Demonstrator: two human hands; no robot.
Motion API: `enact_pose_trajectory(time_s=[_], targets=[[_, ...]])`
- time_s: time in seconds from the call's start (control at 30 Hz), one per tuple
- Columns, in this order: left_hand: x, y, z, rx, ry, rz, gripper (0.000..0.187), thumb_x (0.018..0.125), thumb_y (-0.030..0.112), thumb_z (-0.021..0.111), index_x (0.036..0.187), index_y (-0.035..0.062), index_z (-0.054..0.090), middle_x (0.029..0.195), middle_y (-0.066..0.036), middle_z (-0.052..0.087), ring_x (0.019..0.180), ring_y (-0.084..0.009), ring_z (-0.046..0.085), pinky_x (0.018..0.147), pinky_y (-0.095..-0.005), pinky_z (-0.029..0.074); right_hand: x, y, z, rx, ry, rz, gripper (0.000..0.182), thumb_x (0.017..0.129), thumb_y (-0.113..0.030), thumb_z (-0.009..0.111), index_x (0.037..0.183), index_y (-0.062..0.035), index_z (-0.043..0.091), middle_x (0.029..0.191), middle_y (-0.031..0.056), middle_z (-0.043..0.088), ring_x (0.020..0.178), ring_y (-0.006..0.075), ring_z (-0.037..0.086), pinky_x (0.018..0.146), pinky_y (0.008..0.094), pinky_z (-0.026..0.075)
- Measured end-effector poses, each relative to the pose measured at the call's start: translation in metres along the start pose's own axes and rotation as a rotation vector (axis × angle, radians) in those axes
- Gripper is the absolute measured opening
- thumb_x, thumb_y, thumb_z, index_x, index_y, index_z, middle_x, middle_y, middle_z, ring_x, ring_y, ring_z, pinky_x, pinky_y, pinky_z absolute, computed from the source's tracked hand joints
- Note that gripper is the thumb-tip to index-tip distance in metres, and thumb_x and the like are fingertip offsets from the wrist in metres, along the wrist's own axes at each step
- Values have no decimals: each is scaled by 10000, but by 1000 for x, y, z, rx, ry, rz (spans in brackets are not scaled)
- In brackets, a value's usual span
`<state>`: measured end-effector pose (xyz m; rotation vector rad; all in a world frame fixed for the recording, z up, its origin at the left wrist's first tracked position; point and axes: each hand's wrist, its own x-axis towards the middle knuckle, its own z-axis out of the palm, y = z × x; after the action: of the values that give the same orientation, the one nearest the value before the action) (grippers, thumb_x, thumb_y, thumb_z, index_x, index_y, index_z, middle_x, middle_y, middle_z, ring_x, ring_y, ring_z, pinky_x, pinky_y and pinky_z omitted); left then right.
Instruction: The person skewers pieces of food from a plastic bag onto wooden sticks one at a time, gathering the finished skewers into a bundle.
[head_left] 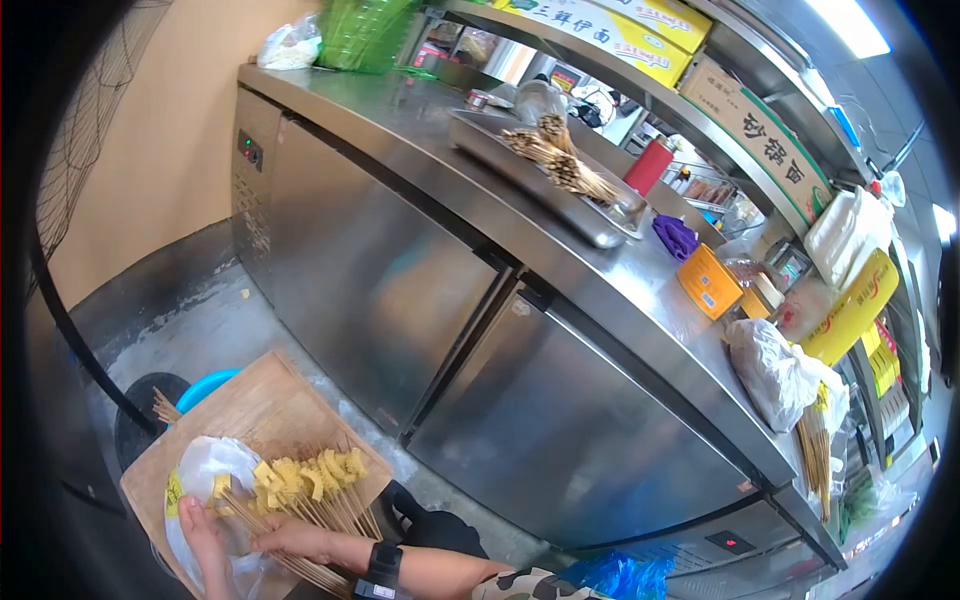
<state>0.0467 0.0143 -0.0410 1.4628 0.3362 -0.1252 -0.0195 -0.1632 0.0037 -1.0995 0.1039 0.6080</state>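
Observation:
My right hand [290, 537] is closed round thin wooden skewers [318, 573] at the lower left. Beside it, my left hand [202, 535] is at the edge of a white plastic bag [215, 457]; its fingertips are too small to read. Yellow folded pieces on skewers [310, 474] lie in a row on the wooden board [262, 392], their sticks pointing toward me. One yellow piece [221, 487] is between the bag and the row, near the tips of the skewers in my right hand.
A steel counter [385, 120] runs across the view, with a tray [480, 133] of skewer bundles [563, 165], a red bottle [650, 165] and an orange box [709, 281]. Left of the board are a blue basin [205, 388] and a black cable [82, 345].

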Motion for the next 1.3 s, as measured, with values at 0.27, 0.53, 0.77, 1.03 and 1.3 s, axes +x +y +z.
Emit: enact_pose_trajectory(time_s=[0.27, 0.53, 0.77, 1.03, 1.3], targets=[[-16, 22, 20, 104, 23, 123, 273, 949, 350, 432, 1061, 110, 496, 736, 69, 382, 611, -11, 345, 477, -177, 262, 2, 4, -6, -42, 3, 15, 181, 788, -188, 630, 924, -72, 599, 718, -36, 552, 627, 52, 483, 533, 215, 390], [-24, 40, 5, -170, -294, -35, 237, 896, 167, 518, 1115, 76, 524, 994, -48, 603, 958, -140, 558, 782, -276, 454, -9, -7, -2, 143, 23, 160, 120, 866, -149, 591, 925, -45, 606, 681, -15, 559, 533, 56, 488, 479, 201, 404], [-23, 55, 7, -115, -211, -60, 245, 876, 162, 570, 1109, 86, 576, 1005, -31, 646, 909, -75, 569, 765, -237, 433, -6, -20, 6, -13, 44, 181, 100, 843, -82, 598, 909, -39, 536, 715, 46, 593, 488, 62, 477, 426, 189, 377], [-24, 59, 5, -97, -211, 0, 217, 873, 154, 581, 1079, 83, 588, 993, -45, 656, 864, -80, 586, 743, -229, 443, -5, -17, 5, -27, 67, 167, 83, 851, -86, 600, 885, -25, 557, 715, 47, 597, 476, 60, 479, 435, 189, 390], [-35, 54, 10, 80, -224, 221, 203, 834, 39, 609, 1035, 13, 594, 934, -59, 665, 824, -79, 597, 710, -206, 459, -3, -15, 5, -24, 74, 155, 64, 854, -73, 593, 879, -27, 555, 697, 42, 585, 469, 64, 472, 429, 195, 387]])
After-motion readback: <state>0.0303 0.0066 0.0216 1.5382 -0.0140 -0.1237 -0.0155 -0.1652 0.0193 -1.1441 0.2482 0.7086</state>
